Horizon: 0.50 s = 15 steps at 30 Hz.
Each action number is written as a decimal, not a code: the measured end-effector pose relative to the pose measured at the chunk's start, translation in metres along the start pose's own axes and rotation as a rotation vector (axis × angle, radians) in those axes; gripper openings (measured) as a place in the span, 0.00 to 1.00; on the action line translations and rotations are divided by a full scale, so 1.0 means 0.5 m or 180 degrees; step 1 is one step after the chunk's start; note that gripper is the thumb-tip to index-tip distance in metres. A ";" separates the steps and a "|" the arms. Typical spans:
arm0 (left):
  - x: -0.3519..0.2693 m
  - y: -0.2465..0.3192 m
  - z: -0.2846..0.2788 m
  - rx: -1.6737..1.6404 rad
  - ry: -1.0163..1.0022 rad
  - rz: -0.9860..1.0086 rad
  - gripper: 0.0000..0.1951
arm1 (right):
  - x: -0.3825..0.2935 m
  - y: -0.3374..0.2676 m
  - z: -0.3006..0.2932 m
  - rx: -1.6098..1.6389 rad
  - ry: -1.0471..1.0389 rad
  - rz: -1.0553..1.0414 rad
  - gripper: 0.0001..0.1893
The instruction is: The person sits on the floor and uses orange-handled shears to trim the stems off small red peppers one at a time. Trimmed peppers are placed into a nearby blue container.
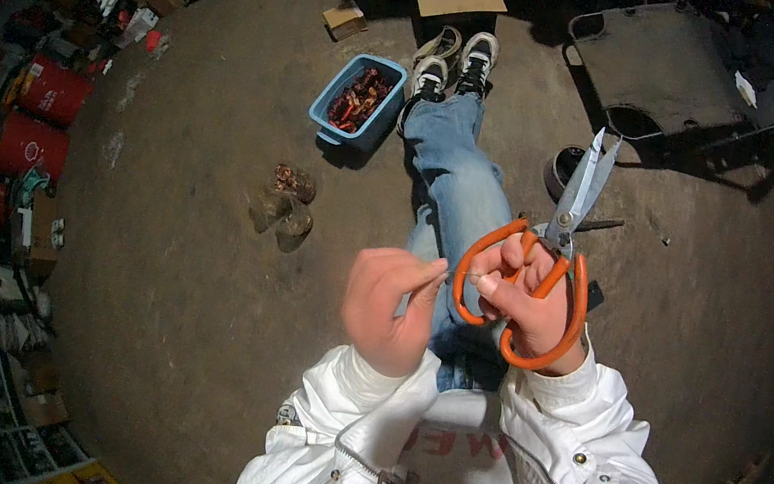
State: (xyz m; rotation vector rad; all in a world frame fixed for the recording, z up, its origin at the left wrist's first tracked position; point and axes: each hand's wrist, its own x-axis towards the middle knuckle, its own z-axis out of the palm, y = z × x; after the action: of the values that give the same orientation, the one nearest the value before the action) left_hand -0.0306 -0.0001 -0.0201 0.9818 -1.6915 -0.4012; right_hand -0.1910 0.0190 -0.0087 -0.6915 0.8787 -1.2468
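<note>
My right hand [527, 294] holds a pair of scissors [570, 214] with orange handles; the handle loops hang around its fingers and the blades point away from me, slightly apart. Between its thumb and forefinger it also pinches a thin strand [462, 273], perhaps wire. My left hand [396, 304], just left of the scissors, has thumb and forefinger pinched at the strand's other end. Both hands are above my legs in blue jeans [456, 162]. Left of my feet, a blue plastic bin [319, 98] holds a tangled heap of reddish and copper-coloured pieces [360, 101].
Several small filled bags [284, 207] rest on the floor at left. A dark round container [561, 171] stands behind the scissors. Ahead are an open cardboard box [462, 5] and a small carton [344, 21]. A folding cot [664, 73] is at upper right; red drums [33, 148] line the left side.
</note>
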 end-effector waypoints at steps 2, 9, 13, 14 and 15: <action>0.000 -0.002 0.002 -0.0070 0.0077 -0.0065 0.05 | -0.001 0.002 -0.004 0.0057 -0.0077 0.0047 0.19; -0.015 -0.006 0.005 -0.0464 0.0184 -0.0918 0.06 | -0.010 0.018 -0.003 -0.0326 0.0061 -0.0200 0.12; -0.015 -0.007 0.003 -0.0545 0.0190 -0.0990 0.05 | -0.008 0.025 0.002 -0.0414 0.0128 -0.0353 0.13; -0.014 -0.007 0.004 -0.0544 0.0190 -0.0981 0.05 | -0.007 0.025 0.003 -0.0479 0.0123 -0.0359 0.14; -0.013 -0.006 0.004 -0.0545 0.0191 -0.0971 0.05 | -0.006 0.025 0.003 -0.0531 0.0160 -0.0376 0.14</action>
State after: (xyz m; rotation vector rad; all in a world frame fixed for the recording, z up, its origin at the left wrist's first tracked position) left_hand -0.0306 0.0028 -0.0272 1.1149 -1.4297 -0.6983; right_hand -0.1835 0.0247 -0.0179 -0.8583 1.0034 -1.3102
